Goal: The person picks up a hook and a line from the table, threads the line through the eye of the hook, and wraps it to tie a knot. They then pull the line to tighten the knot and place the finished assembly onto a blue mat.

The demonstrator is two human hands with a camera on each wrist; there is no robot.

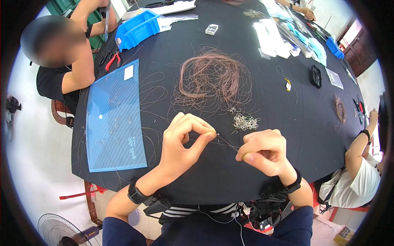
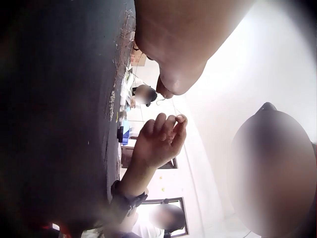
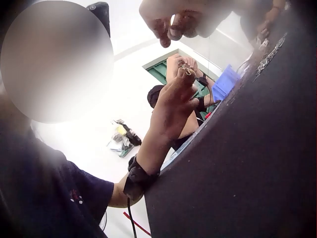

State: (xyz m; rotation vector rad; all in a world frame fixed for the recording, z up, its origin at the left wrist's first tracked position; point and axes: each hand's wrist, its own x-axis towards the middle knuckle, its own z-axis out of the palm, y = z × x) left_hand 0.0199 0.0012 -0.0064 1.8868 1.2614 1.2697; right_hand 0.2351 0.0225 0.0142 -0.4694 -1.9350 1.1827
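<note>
My left hand [image 1: 182,141] pinches a small metal hook [image 1: 218,134] between thumb and index finger; in the right wrist view the hook [image 3: 186,72] shows at the fingertips. A thin brown line [image 1: 228,144] runs across to my right hand [image 1: 266,152], which pinches it between thumb and curled index finger. Both hands are raised above the black tabletop [image 1: 230,184], apart from each other. Just beyond them lies a heap of silvery hooks [image 1: 245,122], and behind that a loose, tangled coil of brown line [image 1: 191,63].
A blue folder [image 1: 117,135] with several hooks and lines lies on the left. Farther back are red-handled pliers [image 1: 113,61], a blue bin [image 1: 141,30] and a small box [image 1: 211,29]. To the right are a black tray [image 1: 316,76] and a smaller coil [image 1: 340,108]. Other people sit around the table.
</note>
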